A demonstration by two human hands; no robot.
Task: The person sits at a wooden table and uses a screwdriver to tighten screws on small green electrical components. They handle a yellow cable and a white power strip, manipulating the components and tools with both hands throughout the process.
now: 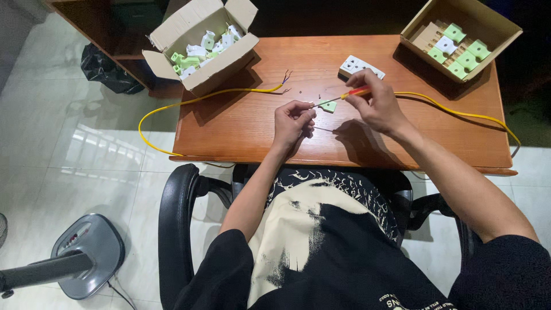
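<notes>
My right hand (376,106) grips a screwdriver (351,93) with a red and yellow handle, its shaft pointing left. My left hand (291,121) pinches near the shaft's tip, fingers closed; what it holds is too small to tell. A small green and white plastic part (329,105) lies on the wooden table (241,129) just under the shaft, between both hands. A white socket plate (360,66) sits just beyond my right hand. A yellow cable (229,93) with bared wire ends runs in from the left, ending near the part.
An open cardboard box (202,43) of several green and white parts stands at the table's back left. Another box (459,35) with similar parts stands at the back right. A second yellow cable (459,112) trails right. A fan base (86,255) stands on the tiled floor.
</notes>
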